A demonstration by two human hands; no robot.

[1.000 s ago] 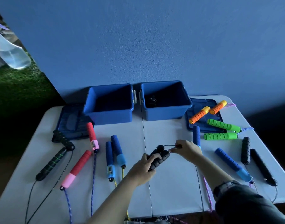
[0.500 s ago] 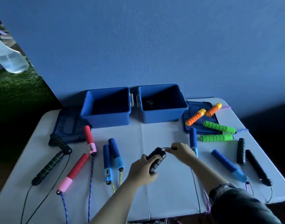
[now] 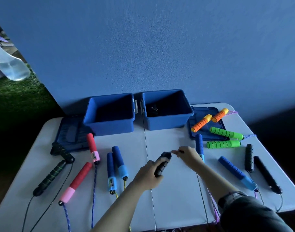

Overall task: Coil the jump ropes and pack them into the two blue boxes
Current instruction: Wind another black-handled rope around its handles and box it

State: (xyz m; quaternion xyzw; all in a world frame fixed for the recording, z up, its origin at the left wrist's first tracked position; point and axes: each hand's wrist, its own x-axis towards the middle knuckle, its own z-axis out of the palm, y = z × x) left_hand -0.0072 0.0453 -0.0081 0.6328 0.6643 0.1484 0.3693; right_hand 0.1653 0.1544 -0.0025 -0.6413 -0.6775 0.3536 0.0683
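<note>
Since a moment ago the cord loop above the black handles has shrunk to almost nothing. The left hand grips those handles at mid-table, their long axis tilted up and to the right toward the right blue box (something dark already lies inside). Just right, the right hand pinches the thin cord at the handles' top.
</note>
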